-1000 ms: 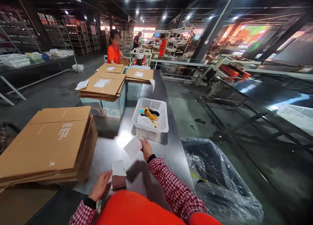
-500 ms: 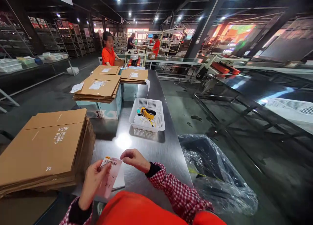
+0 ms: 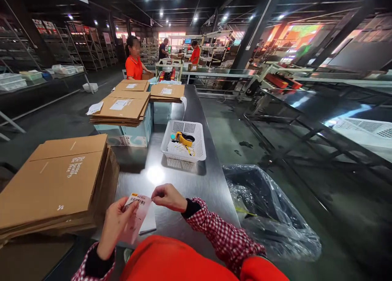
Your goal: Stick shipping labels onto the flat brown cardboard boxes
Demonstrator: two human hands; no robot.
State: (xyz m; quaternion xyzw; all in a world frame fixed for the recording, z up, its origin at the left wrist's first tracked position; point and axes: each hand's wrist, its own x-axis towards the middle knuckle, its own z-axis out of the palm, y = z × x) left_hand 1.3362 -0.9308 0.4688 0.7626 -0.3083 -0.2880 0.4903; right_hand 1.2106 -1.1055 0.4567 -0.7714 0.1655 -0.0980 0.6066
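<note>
My left hand [image 3: 116, 222] pinches a pinkish-white shipping label [image 3: 137, 215] with a barcode, thumb on its face near the top. My right hand [image 3: 169, 198] is closed, its fingertips pinched at the label's upper right corner. Behind the label, a white stack of paper [image 3: 148, 223] lies on the metal table [image 3: 180, 228], partly hidden. Left of my hands stands a pile of flattened cardboard boxes [image 3: 58, 179] with white print.
A white perforated basket [image 3: 199, 146] holds a yellow tape dispenser [image 3: 183, 139]. Labelled cardboard [image 3: 122, 105] rests on pale blue boxes [image 3: 136, 135]. A plastic-lined bin [image 3: 269, 215] stands right of the table. A co-worker in orange [image 3: 134, 65] stands at the far end.
My right hand's fingertips have closed onto the label's upper right corner. The label is tilted slightly more; my left hand keeps its hold.
</note>
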